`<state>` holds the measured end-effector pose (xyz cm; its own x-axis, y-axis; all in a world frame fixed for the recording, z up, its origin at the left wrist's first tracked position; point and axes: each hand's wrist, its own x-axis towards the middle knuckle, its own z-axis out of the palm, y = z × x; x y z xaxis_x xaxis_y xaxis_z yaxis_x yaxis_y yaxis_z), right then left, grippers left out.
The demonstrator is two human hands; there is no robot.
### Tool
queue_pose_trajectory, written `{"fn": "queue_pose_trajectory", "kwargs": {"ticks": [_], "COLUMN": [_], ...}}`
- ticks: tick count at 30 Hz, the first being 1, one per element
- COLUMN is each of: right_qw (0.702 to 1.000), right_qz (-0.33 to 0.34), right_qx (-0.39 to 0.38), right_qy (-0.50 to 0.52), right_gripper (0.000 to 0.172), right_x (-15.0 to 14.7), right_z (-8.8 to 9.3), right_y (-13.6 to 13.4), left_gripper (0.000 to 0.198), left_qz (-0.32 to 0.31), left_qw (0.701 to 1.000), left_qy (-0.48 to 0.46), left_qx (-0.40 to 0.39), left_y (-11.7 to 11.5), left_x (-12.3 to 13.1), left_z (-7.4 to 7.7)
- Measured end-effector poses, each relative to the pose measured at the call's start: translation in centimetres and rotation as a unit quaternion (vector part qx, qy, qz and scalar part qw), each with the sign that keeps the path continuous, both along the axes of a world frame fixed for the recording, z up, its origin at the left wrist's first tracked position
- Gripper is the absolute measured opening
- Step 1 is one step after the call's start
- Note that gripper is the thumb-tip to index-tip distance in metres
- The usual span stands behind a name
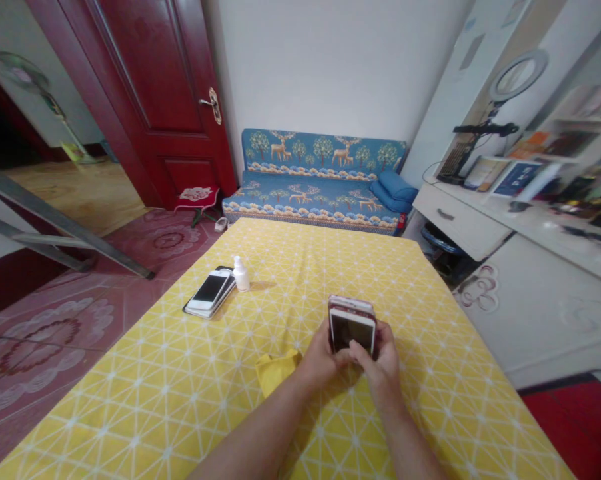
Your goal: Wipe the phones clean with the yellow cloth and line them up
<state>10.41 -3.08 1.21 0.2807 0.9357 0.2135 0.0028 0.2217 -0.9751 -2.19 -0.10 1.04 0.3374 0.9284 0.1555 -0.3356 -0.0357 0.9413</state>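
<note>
A stack of smartphones point(351, 327) is tilted up between my two hands over the table, the front one white-framed with a dark screen. My left hand point(321, 357) wraps round the stack's left side and lower edge. On the right side, my right hand point(384, 357) grips it, with the thumb across the lower part of the front screen. How many phones lie behind the front one I cannot tell. Beside my left forearm lies a yellow cloth point(276, 371), partly hidden by the arm.
A second pile of phones point(210, 292) lies at the table's left, next to a white pump bottle point(240, 275). The yellow patterned tablecloth point(180, 393) covers the table. Beyond stands a blue sofa point(310, 190); a white cabinet point(530, 287) is at right.
</note>
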Motion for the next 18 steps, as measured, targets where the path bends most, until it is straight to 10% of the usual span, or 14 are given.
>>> {"fn": "queue_pose_trajectory", "kwargs": {"ticks": [5, 10, 14, 18], "right_qw": [0.994, 0.975, 0.961, 0.974], "right_qz": [0.069, -0.029, -0.093, -0.073], "right_qx": [0.072, 0.071, 0.055, 0.025], "right_qy": [0.050, 0.207, 0.254, 0.214], "right_gripper": [0.055, 0.062, 0.060, 0.062], "right_x": [-0.6, 0.2, 1.3, 1.5], "right_z": [-1.2, -1.8, -1.8, -1.7], "right_y": [-0.3, 1.5, 2.3, 2.1], "left_gripper": [0.037, 0.047, 0.050, 0.065], "left_qz": [-0.015, 0.039, 0.133, 0.176], "left_qw": [0.998, 0.998, 0.991, 0.982], "left_qy": [0.050, 0.022, 0.011, 0.068], "left_qx": [0.037, 0.051, 0.006, -0.013], "left_y": [-0.4, -0.3, -0.3, -1.0], "left_x": [-0.3, 0.2, -2.5, -10.4], "left_z": [0.2, 0.0, 3.2, 6.9]}}
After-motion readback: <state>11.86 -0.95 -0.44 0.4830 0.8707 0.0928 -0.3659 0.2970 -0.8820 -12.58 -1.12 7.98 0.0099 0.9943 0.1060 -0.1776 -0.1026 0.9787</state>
